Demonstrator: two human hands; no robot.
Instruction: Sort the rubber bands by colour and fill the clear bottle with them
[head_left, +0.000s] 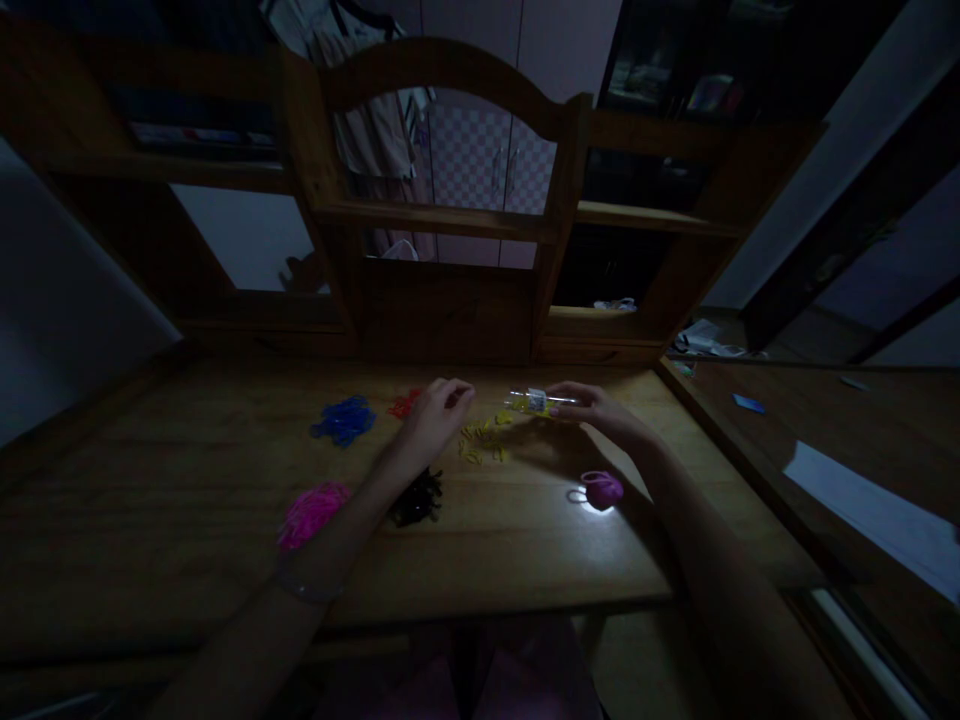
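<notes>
Right hand point(592, 404) gripped clear tube point(534, 401) above and right of yellow pieces point(480, 440) on worktop point(510, 550), left hand point(442, 410) curled upper left, hold unclear, partly blocking red pieces point(403, 402), black point(420, 500), pink point(311, 513) and blue piles point(345, 420) lay leftward, purple item point(604, 490) lower right.

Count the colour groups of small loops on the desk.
5: blue group at left; pink group nearer, beside the left forearm; black group right of that forearm; red group beyond the left hand; yellow group right of that hand. The arm may hide more.
</notes>
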